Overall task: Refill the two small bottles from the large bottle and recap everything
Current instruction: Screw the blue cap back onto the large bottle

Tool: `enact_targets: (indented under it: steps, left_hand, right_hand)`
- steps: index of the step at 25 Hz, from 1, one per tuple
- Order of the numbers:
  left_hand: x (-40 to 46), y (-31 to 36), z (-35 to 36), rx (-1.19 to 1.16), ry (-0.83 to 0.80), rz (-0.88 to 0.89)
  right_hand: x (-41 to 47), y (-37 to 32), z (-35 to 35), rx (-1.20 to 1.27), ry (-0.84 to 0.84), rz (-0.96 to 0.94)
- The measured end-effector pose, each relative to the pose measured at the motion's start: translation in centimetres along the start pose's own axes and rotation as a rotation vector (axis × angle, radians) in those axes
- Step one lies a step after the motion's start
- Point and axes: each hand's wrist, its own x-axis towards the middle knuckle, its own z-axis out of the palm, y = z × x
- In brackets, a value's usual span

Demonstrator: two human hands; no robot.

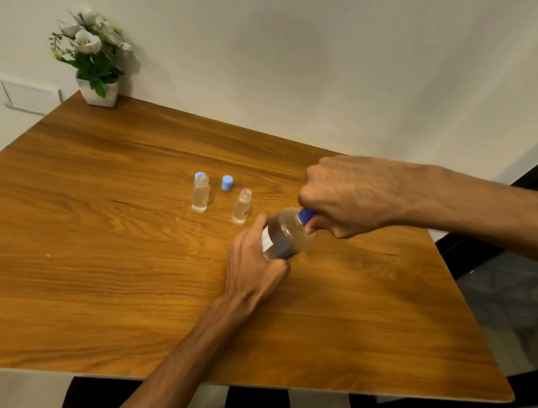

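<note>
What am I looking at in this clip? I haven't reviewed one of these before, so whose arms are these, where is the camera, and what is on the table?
There is no machine here. A person wears a wide-angle camera on the head, so this one picture looks forward and down at their own bare arms.

The left hand grips the body of the large bottle, which leans to the right. The right hand closes over its dark blue cap. Whether it is being loosened or tightened cannot be told.

On the wooden table stand two small clear bottles, one on the left and one on the right, both uncapped. Two light blue caps lie behind them. A small pot of white flowers sits at the far left corner.
</note>
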Motion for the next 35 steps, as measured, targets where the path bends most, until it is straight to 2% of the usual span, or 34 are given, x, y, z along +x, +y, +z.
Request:
enact_targets:
  steps: [2, 5, 8, 10, 15, 18, 20, 22, 28, 31, 35]
  left_hand:
    - [0.0, -0.2, 0.1, 0.012, 0.001, 0.013]
    - [-0.1, 0.0, 0.0, 0.009, 0.019, 0.016]
    - [-0.3, 0.1, -0.2, 0.013, 0.040, -0.008]
    - [-0.5, 0.3, -0.1, 0.080, 0.024, 0.033]
    - [0.0, -0.4, 0.1, 0.074, 0.019, 0.038]
    - [0.0, -0.4, 0.0, 0.035, 0.021, 0.007]
    - [-0.2, 0.0, -0.2, -0.002, 0.028, -0.012]
    - [-0.2, 0.2, -0.4, -0.050, 0.047, -0.040]
    - [0.2, 0.1, -0.6, -0.149, 0.068, -0.095]
    - [0.0, 0.5, -0.7, -0.171, 0.085, -0.130]
    - [-0.2, 1.2, -1.2, -0.210, 0.118, -0.176]
  right_hand:
    - [-0.4, -0.2, 0.0, 0.053, -0.051, 0.020]
    - [-0.1, 0.3, 0.1, 0.040, -0.018, 0.065]
    - [0.4, 0.5, 1.0, 0.209, 0.020, 0.175]
    - [0.3, 0.6, 2.7, 0.257, 0.120, 0.254]
    - [0.5, 1.0, 5.6, 0.090, 0.516, 0.329]
    - [0.7, 1.1, 6.3, 0.040, 0.744, 0.199]
    - [0.4, 0.8, 6.8, -0.013, 0.834, 0.085]
    - [-0.1, 0.4, 7.0, -0.035, 0.814, 0.012]
    - [-1.6, 0.7, 5.5, -0.140, 0.527, -0.055]
    - [-0.4, 0.8, 5.2, -0.221, 0.486, 0.016]
    - [1.1, 1.5, 5.6, -0.277, 0.518, 0.030]
